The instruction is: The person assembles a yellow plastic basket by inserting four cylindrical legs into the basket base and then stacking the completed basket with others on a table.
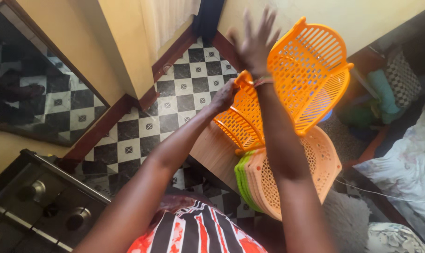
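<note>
My left hand [224,96] grips the rim of the orange basket [292,89] held tilted above the stacked baskets [287,175] at the table [212,152] edge, while my right hand [254,42] is spread open against it.

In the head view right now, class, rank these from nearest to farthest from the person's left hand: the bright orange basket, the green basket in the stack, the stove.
1. Bright orange basket: the left hand is at its lower rim.
2. Green basket: below, in the stack.
3. Stove: far lower left.

Glossy perforated plastic orange basket [311,75], shiny black-and-white floor tiles [175,93], smooth wooden tabletop [217,150], metal stove [39,201].
</note>
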